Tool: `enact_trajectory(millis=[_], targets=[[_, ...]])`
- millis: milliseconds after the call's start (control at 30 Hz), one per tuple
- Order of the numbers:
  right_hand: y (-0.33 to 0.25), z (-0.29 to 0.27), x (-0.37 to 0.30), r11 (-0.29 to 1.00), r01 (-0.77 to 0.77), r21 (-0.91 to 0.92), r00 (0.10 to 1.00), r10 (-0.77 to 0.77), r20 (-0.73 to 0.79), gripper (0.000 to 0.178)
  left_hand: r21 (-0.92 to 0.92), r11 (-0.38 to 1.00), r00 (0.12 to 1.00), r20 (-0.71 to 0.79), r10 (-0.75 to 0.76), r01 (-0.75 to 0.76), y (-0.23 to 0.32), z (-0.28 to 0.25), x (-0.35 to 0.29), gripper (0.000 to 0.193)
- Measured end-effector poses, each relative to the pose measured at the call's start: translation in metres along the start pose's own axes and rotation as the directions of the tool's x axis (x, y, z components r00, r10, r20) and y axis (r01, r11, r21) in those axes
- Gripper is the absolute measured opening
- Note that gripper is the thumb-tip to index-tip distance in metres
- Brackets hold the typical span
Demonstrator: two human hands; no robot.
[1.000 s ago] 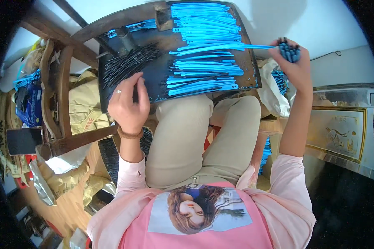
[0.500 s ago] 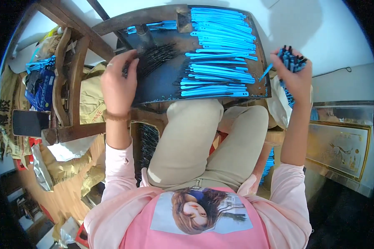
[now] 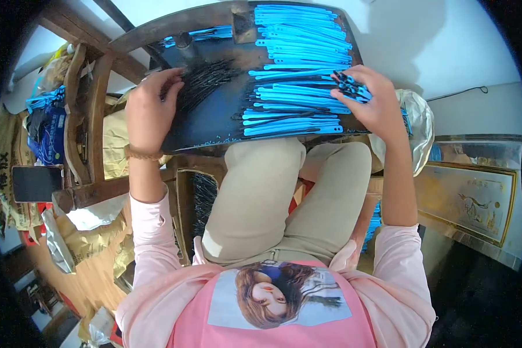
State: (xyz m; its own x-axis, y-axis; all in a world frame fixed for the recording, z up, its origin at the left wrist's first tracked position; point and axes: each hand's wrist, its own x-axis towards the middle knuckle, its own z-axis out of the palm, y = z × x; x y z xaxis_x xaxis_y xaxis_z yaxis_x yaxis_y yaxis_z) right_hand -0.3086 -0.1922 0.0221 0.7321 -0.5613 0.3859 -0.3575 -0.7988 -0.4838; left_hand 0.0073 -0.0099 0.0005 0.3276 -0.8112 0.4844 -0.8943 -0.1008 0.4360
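Note:
My right hand (image 3: 374, 101) is closed around a bundle of thin blue strips with black ends (image 3: 354, 87), above the right edge of the dark tabletop (image 3: 214, 124). Beside it, flat blue strips with holes near their ends (image 3: 301, 52) lie in a broad stack, with thin black pieces between some of them. My left hand (image 3: 151, 107) is at the tabletop's left side, fingers curved and a gap showing between thumb and forefinger. Its fingertips are next to a pile of thin black sticks (image 3: 206, 81); whether they touch it is unclear.
A wooden frame (image 3: 101, 110) stands at left, with a dark flat rectangular thing (image 3: 37, 184) beside it. A dark upright post (image 3: 184, 46) rises behind the black pile. A white bag (image 3: 417, 124) hangs at right. Below, an open box holds black sticks (image 3: 204, 197).
My right hand has moved left with its bundle, from beyond the tabletop's edge to over the blue strips' ends. The single blue strip sticking out from it no longer shows. My left hand has shifted slightly left.

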Motion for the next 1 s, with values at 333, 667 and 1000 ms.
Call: enact_trajectory(millis=[333,667,1000], targets=[[-0.016,0.010,0.027,0.977,0.109,-0.185,0.965,-0.059,0.257,0.038,0.087,0.991,0.989,-0.104,0.107,-0.098,0.002,0.004,0.004,0.016],[-0.026,0.012,0.046,0.958,0.133,-0.256,0.884,0.002,0.467,0.038,-0.466,0.884,0.967,-0.208,-0.148,0.035,0.049,-0.001,-0.005,0.013],[-0.036,0.006,0.040,0.957,0.278,-0.090,0.947,-0.257,0.192,0.046,-0.699,0.715,0.974,-0.160,-0.159,0.002,0.069,0.041,0.006,0.012]])
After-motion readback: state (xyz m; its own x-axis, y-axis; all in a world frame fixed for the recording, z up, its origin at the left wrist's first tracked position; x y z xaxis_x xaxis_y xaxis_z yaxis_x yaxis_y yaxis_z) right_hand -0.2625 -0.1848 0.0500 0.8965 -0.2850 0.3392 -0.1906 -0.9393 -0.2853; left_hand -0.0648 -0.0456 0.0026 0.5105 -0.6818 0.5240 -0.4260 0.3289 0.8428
